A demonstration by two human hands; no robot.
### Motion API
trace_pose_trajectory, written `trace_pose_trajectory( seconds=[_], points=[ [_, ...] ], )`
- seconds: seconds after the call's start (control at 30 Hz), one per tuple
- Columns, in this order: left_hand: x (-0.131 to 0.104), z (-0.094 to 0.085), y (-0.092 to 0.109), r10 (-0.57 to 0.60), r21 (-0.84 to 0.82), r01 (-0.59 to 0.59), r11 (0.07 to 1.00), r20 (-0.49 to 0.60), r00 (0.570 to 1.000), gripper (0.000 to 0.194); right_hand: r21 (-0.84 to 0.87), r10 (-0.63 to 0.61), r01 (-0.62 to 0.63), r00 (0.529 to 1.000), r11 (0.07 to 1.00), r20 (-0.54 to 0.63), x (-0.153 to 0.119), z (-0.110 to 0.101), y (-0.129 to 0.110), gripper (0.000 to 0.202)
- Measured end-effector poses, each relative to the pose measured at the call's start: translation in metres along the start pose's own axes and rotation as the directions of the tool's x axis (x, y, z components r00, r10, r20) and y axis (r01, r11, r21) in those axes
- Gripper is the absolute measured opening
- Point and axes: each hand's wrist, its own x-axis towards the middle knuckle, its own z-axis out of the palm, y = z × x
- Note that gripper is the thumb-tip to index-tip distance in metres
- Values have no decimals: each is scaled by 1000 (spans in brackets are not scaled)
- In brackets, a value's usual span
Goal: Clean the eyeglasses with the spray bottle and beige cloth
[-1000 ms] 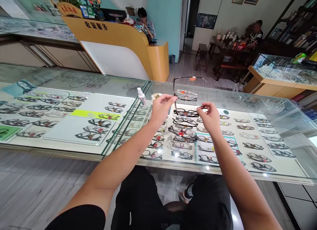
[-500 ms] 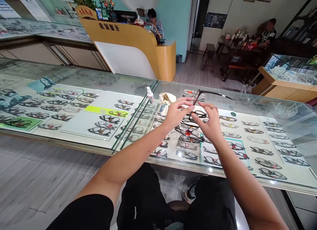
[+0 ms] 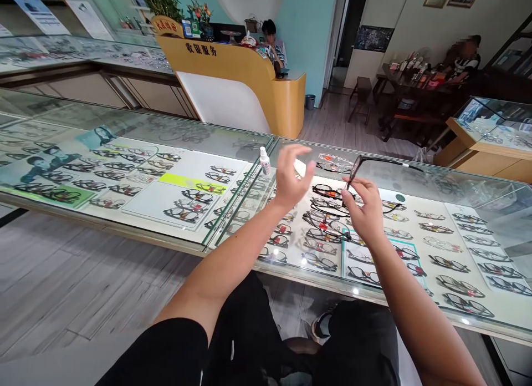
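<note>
Since half a second ago, the left hand (image 3: 291, 178) has let go of the black glasses (image 3: 384, 161) and moved off to the left. Before, both hands were on them, close together; now the two hands are apart. The left hand is a bit blurry. Its fingers are bent and spread from the thumb, with nothing in between.

The right hand (image 3: 366, 211) pinches the black glasses between its thumb and fingers. They are up in the air over the glass counter (image 3: 166, 244). One long arm of the glasses sticks out to the right, above the hand, and has a small pale mark on it.

Just below the right hand lie more dark glasses (image 3: 328, 222), in a messy bunch with red tags. I cannot tell if they are on top of the glass or under it. A little white spray bottle (image 3: 265, 161) stands up on the counter, to the left of the left hand. Lots of other glasses lie in rows under the glass, on both sides. On the left part, a bright yellow strip (image 3: 183, 181) and a green card (image 3: 81, 197) lie with them.

Farther back is a big yellow desk (image 3: 233, 59) with a person (image 3: 272, 45) behind it. Another person (image 3: 465, 64) sits at a dark table on the right.
</note>
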Motion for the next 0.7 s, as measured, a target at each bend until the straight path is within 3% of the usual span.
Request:
trace_pose_trajectory(
  seconds=[0.03, 0.1, 0.2, 0.27, 0.37, 0.47, 0.6, 0.63, 0.7],
  points=[
    [7, -4, -10, -31, 60, 38, 997, -119, 992, 32, 1, 0, 0, 1000, 1000, -7, 0, -1, 1, 37],
    [21, -9, -34, -85, 100, 125, 987, -337, 938, 43, 1, -7, 7, 1000, 1000, -1, 1, -3, 2, 36],
    [35, -11, -74, -166, 88, 239, 967, -494, 853, 62, 1, -17, 17, 1000, 1000, 2, 1, -4, 3, 35],
    [38, -11, -96, -287, 34, 345, 938, -479, 830, 67, -10, -8, 8, 1000, 1000, -10, 1, -5, 4, 37],
    [36, -8, -117, -470, -69, 476, 877, -334, 817, 64, -26, 6, -7, 1000, 1000, -21, 2, -6, 6, 39],
    [33, -6, -126, -544, -72, 547, 834, -274, 793, 47, -17, 17, -18, 999, 1000, -33, 3, -7, 9, 39],
    [33, -6, -126, -577, -74, 586, 807, -306, 757, 26, -1, 19, -19, 999, 1000, -48, 4, -7, 11, 38],
    [34, -7, -124, -555, -79, 562, 823, -320, 768, 26, 4, 16, -16, 999, 1000, -51, 4, -8, 10, 38],
    [36, -8, -115, -478, -79, 473, 877, -237, 846, 30, 21, 16, -14, 998, 1000, -57, 4, -8, 9, 37]
  ],
)
